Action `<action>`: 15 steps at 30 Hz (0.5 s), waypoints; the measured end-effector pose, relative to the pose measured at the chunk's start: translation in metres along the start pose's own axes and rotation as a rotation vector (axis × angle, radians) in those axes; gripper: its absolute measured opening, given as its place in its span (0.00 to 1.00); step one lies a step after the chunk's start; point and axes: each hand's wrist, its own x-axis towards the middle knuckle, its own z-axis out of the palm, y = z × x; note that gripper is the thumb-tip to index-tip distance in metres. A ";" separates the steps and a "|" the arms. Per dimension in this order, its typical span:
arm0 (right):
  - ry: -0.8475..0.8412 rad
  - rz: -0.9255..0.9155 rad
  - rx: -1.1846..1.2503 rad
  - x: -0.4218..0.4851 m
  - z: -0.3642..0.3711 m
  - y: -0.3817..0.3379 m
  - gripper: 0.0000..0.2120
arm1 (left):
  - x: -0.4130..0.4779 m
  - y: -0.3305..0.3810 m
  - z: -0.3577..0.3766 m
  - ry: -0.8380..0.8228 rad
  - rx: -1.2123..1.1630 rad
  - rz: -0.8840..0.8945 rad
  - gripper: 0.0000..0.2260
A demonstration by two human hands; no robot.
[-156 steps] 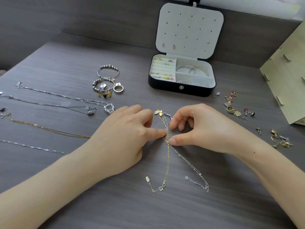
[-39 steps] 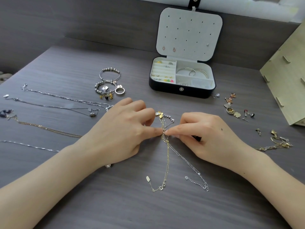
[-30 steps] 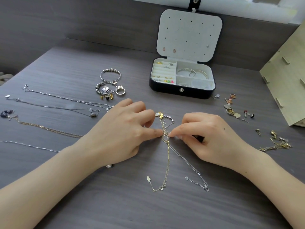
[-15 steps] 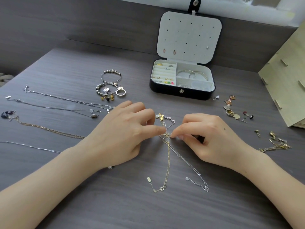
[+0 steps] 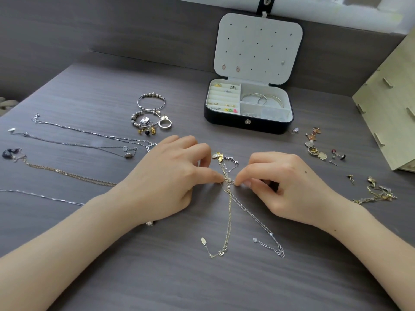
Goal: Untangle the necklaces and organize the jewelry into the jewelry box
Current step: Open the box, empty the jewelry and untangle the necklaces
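A gold necklace and a silver necklace lie crossed and knotted on the grey table. My left hand pinches the knot from the left and my right hand pinches it from the right, fingertips almost meeting. The chains' clasp ends trail toward me; a gold pendant lies beyond the knot. The black jewelry box stands open behind, with rings, small earrings and bangles in its compartments and a few studs in its lid.
Several straightened necklaces lie at the left. Beaded bracelets and a ring sit left of the box. Loose earrings and a gold chain tangle lie at the right, beside a pale wooden box.
Both hands stay at the knot; my right fingertips have shifted slightly along it. The view has tilted a little, so the box sits lower in the frame.
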 end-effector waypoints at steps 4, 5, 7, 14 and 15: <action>0.002 0.007 0.002 0.000 0.000 0.000 0.12 | -0.001 0.001 0.000 0.011 -0.031 -0.004 0.25; 0.002 0.008 0.000 0.000 0.000 0.000 0.12 | -0.001 0.001 0.000 0.014 -0.032 -0.005 0.24; 0.000 0.010 -0.004 -0.001 0.000 0.000 0.11 | -0.003 0.000 0.000 0.019 -0.037 -0.010 0.23; -0.008 0.016 -0.008 -0.001 0.000 0.000 0.09 | -0.003 -0.001 0.000 0.012 -0.037 -0.015 0.22; -0.009 0.015 -0.009 -0.001 0.000 0.000 0.09 | -0.003 -0.001 0.000 0.013 -0.039 -0.015 0.22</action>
